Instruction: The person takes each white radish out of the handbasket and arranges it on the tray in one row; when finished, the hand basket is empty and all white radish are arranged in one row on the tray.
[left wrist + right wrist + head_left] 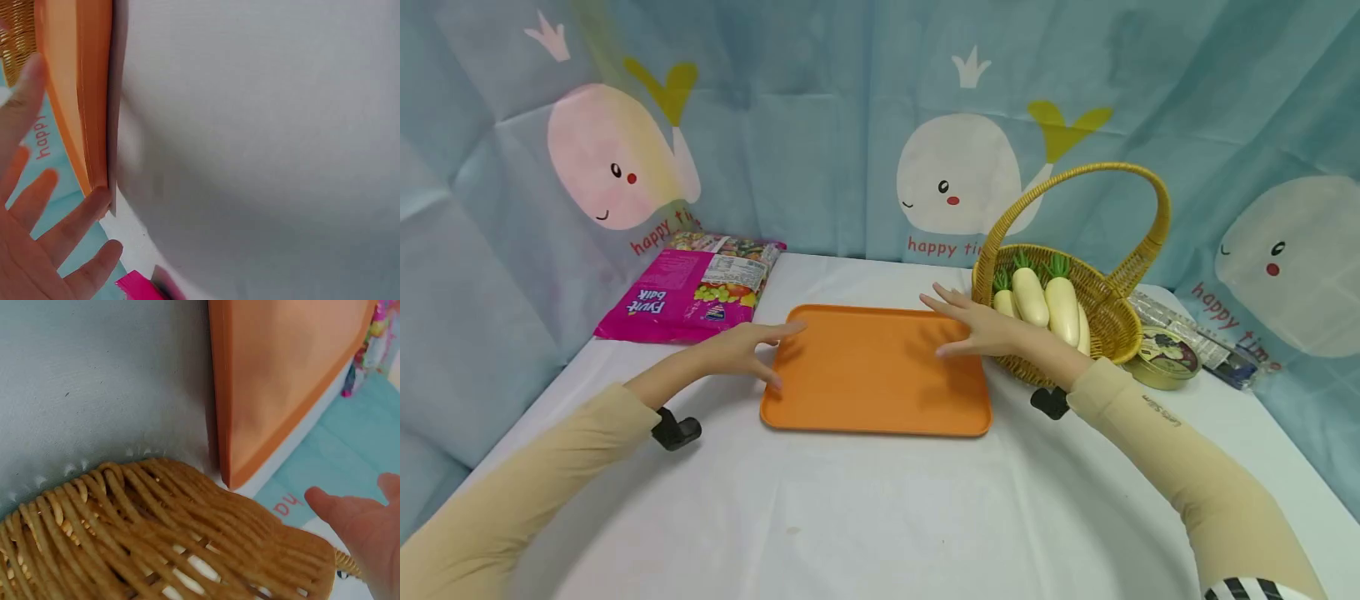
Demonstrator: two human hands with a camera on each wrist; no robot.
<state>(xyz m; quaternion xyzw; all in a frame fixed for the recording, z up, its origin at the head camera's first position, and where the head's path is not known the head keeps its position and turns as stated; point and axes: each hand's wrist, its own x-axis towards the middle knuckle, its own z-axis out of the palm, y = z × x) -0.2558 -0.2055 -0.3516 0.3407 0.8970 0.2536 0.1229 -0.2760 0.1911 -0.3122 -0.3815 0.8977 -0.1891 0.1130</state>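
Note:
A flat orange rectangular tray (880, 375) with a low rim lies on the white-covered table. My left hand (741, 348) is at its left edge, fingers spread and the thumb over the tray's lower left part. Seen from the left wrist, the fingers (69, 228) overlap the tray's corner. Over the tray's right side reaches my right hand (985, 327), fingers apart and nothing held. Close beside that hand stands a yellow wicker basket (1108, 312) with a tall handle, holding several white radishes (1062, 308) with green tops.
At the back left lies a pink bag of fruit candy (681, 287). A round gold tin (1167, 358) sits right of the basket, with a long clear-wrapped package (1202, 340) behind it. A light blue printed curtain (820, 150) hangs along the table's back and sides.

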